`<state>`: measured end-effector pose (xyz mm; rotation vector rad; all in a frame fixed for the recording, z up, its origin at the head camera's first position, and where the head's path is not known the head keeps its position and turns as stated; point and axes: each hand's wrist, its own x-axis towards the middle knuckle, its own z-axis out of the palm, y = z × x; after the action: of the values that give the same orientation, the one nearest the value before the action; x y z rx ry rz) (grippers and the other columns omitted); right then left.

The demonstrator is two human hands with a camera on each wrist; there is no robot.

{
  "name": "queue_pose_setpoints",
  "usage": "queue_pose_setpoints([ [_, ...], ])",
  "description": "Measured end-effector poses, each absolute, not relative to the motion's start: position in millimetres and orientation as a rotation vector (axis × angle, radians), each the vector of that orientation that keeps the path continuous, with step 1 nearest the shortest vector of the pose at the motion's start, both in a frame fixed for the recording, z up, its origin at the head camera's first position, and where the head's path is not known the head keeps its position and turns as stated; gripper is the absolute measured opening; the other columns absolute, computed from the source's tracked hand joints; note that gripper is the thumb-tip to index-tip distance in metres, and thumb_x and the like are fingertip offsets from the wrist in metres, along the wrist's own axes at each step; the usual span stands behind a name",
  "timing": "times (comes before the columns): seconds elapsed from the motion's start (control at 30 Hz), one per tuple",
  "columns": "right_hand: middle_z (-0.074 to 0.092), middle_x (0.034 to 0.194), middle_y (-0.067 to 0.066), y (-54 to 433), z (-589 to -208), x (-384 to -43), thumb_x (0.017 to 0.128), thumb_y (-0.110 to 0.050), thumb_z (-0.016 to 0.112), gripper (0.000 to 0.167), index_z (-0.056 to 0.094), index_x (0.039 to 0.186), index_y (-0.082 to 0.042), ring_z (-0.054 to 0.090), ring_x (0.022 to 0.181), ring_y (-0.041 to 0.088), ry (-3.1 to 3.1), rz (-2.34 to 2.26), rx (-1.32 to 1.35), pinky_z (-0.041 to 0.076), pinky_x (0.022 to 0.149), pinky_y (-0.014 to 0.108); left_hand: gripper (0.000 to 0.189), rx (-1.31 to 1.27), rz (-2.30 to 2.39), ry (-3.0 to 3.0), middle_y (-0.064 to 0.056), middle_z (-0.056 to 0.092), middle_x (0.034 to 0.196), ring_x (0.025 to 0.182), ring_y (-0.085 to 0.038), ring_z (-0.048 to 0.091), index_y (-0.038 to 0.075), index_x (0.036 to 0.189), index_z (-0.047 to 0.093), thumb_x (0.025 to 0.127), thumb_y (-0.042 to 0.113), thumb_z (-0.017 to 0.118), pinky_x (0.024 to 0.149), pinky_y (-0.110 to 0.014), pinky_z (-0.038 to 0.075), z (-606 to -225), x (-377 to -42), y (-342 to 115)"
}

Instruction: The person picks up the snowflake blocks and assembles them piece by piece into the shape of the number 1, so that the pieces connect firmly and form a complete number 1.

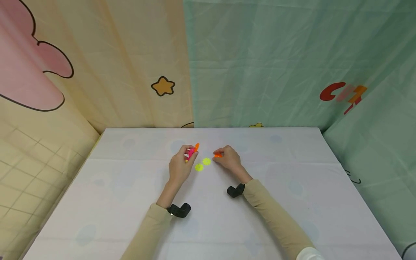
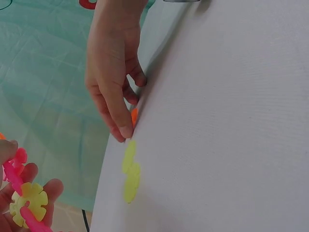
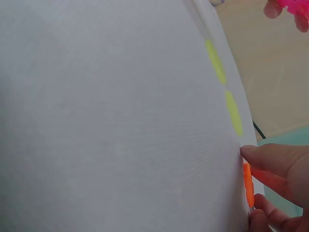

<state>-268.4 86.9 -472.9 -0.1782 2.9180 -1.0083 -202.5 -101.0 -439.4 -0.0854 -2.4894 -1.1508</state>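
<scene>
My left hand (image 1: 178,168) holds a small cluster of joined, notched flower-shaped plastic discs above the table. In it I see pink discs (image 1: 191,153), an orange disc (image 1: 196,146) at the top and, from the left wrist, a yellow disc (image 2: 31,197) wedged between pink ones. At the tabletop, my right hand (image 1: 229,159) pinches a loose orange disc (image 3: 248,184) between thumb and fingers; the fingers partly cover it. Between the hands, two yellow-green discs (image 1: 206,161) lie flat, side by side.
A white cloth covers the table (image 1: 276,216). Its far edge meets a hanging printed curtain (image 1: 253,65); more curtain hangs at both sides. Each wrist wears a black camera mount (image 1: 179,210).
</scene>
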Motion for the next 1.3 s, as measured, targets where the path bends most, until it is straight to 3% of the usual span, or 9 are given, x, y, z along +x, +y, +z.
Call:
queue_pose_setpoints([
  [0.8,0.069,0.108,0.007,92.8,-467.3,-270.5,0.081,-0.019,0.076,0.030,0.072,0.110,-0.011,0.059,0.098,0.024,2.817,-1.056,-0.184,0.048,0.089,0.038,0.026,-0.087,-1.153,-2.503,-0.010,0.068,0.089,0.067,-0.022,0.060,0.012,0.112,0.063,0.091,0.027,0.067,0.059,-0.028,0.045,-441.4,-200.3,-101.6],
  [1.0,0.070,0.103,0.006,96.4,-466.0,-270.7,0.078,-0.019,0.079,0.032,0.072,0.109,-0.011,0.060,0.091,0.020,2.789,-1.055,-0.160,0.049,0.083,0.033,0.027,-0.103,-1.178,-2.489,-0.010,0.068,0.089,0.070,-0.023,0.062,0.012,0.112,0.063,0.090,0.027,0.067,0.060,-0.029,0.047,-441.4,-199.5,-100.0],
  [1.3,0.068,0.087,0.004,103.4,-462.0,-268.7,0.076,-0.017,0.081,0.021,0.076,0.095,-0.011,0.059,0.077,0.016,2.737,-1.131,-0.114,0.046,0.066,0.022,0.026,-0.148,-1.219,-2.518,-0.008,0.069,0.091,0.068,-0.019,0.061,0.016,0.113,0.064,0.090,0.027,0.067,0.058,-0.026,0.047,-442.0,-198.9,-97.6],
])
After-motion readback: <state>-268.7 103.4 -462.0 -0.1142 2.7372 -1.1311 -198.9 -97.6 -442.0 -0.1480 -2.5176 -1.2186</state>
